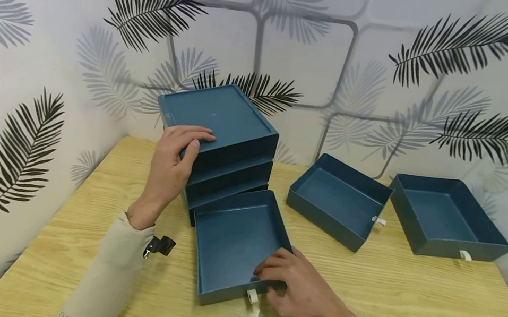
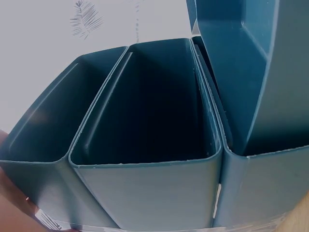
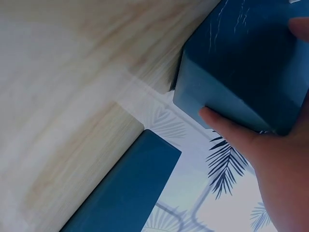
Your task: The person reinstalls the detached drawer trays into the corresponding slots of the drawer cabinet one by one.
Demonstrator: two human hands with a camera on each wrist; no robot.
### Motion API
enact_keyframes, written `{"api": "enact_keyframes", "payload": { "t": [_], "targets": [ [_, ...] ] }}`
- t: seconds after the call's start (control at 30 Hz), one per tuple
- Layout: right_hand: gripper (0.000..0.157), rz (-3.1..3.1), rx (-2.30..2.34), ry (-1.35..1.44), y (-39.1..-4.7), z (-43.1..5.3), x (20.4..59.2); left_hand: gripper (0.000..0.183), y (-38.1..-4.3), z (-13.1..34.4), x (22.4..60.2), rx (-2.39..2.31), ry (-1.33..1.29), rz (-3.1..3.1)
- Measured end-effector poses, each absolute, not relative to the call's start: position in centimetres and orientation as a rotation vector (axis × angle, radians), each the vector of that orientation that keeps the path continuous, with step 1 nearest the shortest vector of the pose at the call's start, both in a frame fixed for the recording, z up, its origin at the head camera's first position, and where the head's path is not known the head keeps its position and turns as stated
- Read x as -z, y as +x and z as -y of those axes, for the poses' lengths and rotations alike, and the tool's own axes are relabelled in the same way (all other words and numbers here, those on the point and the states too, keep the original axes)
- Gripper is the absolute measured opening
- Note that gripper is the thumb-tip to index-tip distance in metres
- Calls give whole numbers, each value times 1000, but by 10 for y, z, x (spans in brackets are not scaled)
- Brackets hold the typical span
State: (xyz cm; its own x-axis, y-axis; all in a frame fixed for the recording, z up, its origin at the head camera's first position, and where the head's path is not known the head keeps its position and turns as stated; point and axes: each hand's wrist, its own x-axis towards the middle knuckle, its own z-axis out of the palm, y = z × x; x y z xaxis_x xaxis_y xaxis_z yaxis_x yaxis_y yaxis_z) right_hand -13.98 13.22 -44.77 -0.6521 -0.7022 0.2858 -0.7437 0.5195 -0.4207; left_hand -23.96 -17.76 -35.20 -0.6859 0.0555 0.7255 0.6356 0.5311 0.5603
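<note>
A dark blue stacked drawer cabinet (image 1: 221,111) stands at the back left with its upper two compartments (image 2: 145,111) bare inside. My left hand (image 1: 171,163) rests on its top near the front left corner, fingers laid flat over the surface. A shallow blue drawer (image 1: 232,247) sits askew with its back end in the lowest opening and its front out over the table. My right hand (image 1: 306,291) grips this drawer at the front right corner, thumb outside the front wall (image 3: 251,58). A small white pull tab (image 1: 253,296) is fixed on that front.
Two more blue drawers stand on the wooden table (image 1: 360,301) at the right: one drawer (image 1: 341,191) nearer the cabinet, another drawer (image 1: 449,216) farther right. Each has a white tab. A leaf-patterned wall (image 1: 304,69) rises directly behind the table.
</note>
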Motion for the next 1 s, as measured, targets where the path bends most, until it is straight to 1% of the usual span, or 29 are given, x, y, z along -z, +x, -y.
{"api": "enact_keyframes", "payload": {
  "t": [0.37, 0.5, 0.63, 0.87, 1.0],
  "targets": [
    [19, 2670, -755, 1209, -144, -132, 444, 33, -240, 176, 351, 1132, -563, 2104],
    [22, 2716, -786, 1118, -142, -131, 444, 33, -239, 177, 352, 1128, -556, 2114],
    [35, 2762, -833, 978, -140, -131, 445, 34, -238, 177, 354, 1127, -549, 2116],
    [74, 2865, -915, 702, -142, -130, 446, 34, -240, 176, 355, 1127, -561, 2102],
    [87, 2907, -971, 652, -145, -131, 446, 34, -241, 176, 354, 1121, -563, 2097]
  ]
}}
